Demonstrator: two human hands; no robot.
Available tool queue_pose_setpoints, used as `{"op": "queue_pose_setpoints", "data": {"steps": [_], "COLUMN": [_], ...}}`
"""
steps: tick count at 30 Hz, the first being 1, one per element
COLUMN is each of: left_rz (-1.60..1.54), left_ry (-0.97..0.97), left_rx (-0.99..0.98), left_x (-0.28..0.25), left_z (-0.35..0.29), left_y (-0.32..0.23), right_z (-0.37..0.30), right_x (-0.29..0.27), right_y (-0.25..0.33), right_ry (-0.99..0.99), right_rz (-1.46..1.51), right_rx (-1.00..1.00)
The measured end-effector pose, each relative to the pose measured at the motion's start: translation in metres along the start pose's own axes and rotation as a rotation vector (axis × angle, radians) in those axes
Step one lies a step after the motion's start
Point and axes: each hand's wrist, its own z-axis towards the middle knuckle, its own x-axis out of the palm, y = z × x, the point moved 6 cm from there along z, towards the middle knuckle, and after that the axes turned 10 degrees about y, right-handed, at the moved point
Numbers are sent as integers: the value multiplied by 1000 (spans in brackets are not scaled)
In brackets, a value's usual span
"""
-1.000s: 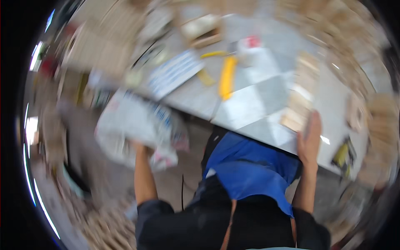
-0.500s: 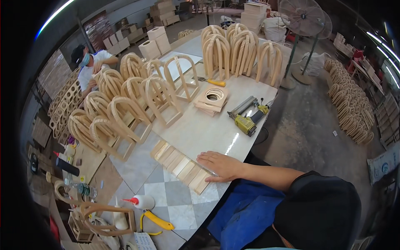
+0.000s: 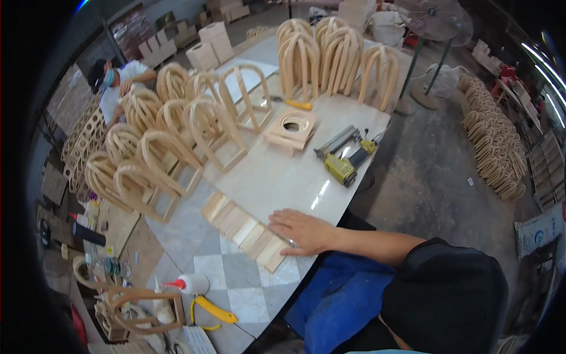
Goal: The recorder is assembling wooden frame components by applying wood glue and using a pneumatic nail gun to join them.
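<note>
My right hand (image 3: 302,231) lies palm down across the right edge of a row of flat wooden strips (image 3: 243,230), fingers stretched out and thumb toward me. A thin shiny edge shows beneath the palm; what it is I cannot make out. The strips lie side by side on the pale tabletop (image 3: 265,174). No part of my left hand shows. Beyond the strips are a stack of square wooden pieces with round holes (image 3: 290,133) and a yellow-green nail gun (image 3: 343,162). Nearer, on the left, lie a white glue bottle with a red tip (image 3: 193,284) and yellow-handled pliers (image 3: 215,309).
Several arched wooden frames (image 3: 168,159) stand on the left, and more arches (image 3: 321,59) at the far end. Behind the left group a masked person (image 3: 121,88) works. A pedestal fan (image 3: 433,20) stands beyond the table. Piled arches (image 3: 492,138) lie on the floor at right.
The view has shifted slightly, so the table and its contents sit a little further left and higher. My right hand stays on the wooden strips.
</note>
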Motion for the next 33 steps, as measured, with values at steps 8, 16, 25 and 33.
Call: {"op": "queue_pose_setpoints", "data": {"steps": [8, 16, 25, 33], "left_rz": [135, 620, 1173, 1478], "left_ry": [-673, -1374, -1217, -936], "left_rx": [452, 483, 883, 1048], "left_x": [-124, -52, 60, 159], "left_z": [-408, -490, -495, -499], "left_y": [-176, -159, -134, -64], "right_z": [4, -1, -6, -29], "right_x": [-2, -3, -17, -14], "right_y": [-9, 0, 2, 79], "right_ry": [-13, 79, -69, 3], "right_rz": [-27, -96, 14, 898], "right_rx": [31, 74, 12, -108]}}
